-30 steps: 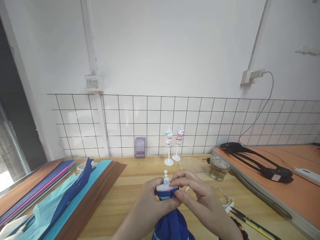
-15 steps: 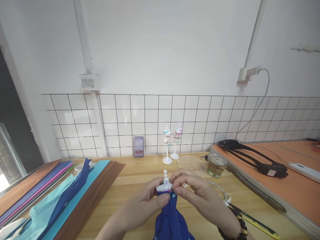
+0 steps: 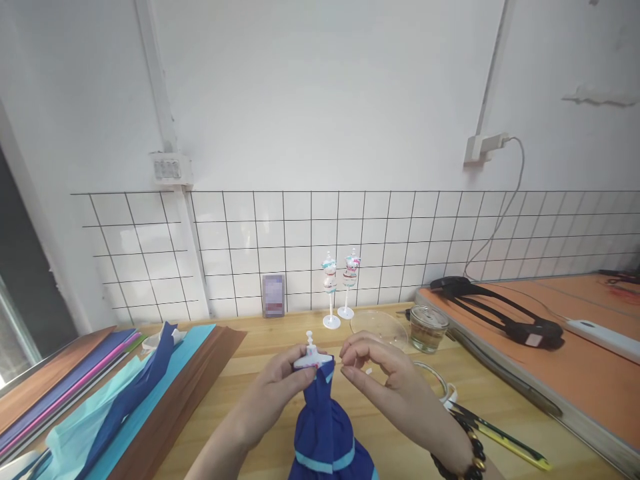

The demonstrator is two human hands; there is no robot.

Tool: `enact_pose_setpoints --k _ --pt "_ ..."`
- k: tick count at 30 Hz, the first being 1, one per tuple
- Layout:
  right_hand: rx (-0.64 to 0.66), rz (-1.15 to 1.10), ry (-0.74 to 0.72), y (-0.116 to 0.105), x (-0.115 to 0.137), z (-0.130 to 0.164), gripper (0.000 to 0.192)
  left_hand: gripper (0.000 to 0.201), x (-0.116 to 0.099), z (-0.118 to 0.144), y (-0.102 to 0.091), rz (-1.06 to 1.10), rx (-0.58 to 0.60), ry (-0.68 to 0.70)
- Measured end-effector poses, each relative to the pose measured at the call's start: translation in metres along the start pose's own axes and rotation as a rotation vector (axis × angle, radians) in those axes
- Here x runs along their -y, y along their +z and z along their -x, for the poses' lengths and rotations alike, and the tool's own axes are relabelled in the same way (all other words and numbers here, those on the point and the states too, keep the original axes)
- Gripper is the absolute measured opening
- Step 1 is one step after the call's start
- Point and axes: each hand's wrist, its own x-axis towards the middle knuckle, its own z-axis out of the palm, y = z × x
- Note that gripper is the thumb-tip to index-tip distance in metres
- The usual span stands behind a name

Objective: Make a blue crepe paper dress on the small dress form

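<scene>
Wooden table (image 3: 260, 347), glass jar (image 3: 424, 328) holding liquid

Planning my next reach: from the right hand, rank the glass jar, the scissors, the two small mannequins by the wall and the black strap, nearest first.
From the right hand:
1. Glass jar, just beyond it, to the right.
2. Scissors, right, near the table edge.
3. Small mannequins, straight ahead by the tiles; scissors and mannequins are close to call.
4. Black strap, far right on the orange board.
</scene>
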Motion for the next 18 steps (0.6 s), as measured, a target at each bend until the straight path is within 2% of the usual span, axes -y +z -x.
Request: enact_pose_setpoints --k 5,10,14,18 --pt "0.031 0.176 -0.004 0.014 0.000 0.004 0.012 0.016 -0.001 -0.002 -0.001 -0.056 -0.121 0.006" --pt "0.003 0.483 -0.143 0.032 0.000 0.011 0.002 0.017 -0.002 -0.003 0.004 -0.124 -0.148 0.036" --pt "0.007 0.675 -0.215 0.040 0.002 0.014 0.009 0.019 0.001 -0.004 0.003 -0.129 -0.178 0.039" --pt "-0.025 0.765 -0.279 0.044 0.001 0.012 0.013 0.021 0.003 -0.006 0.002 -0.137 -0.204 0.036"
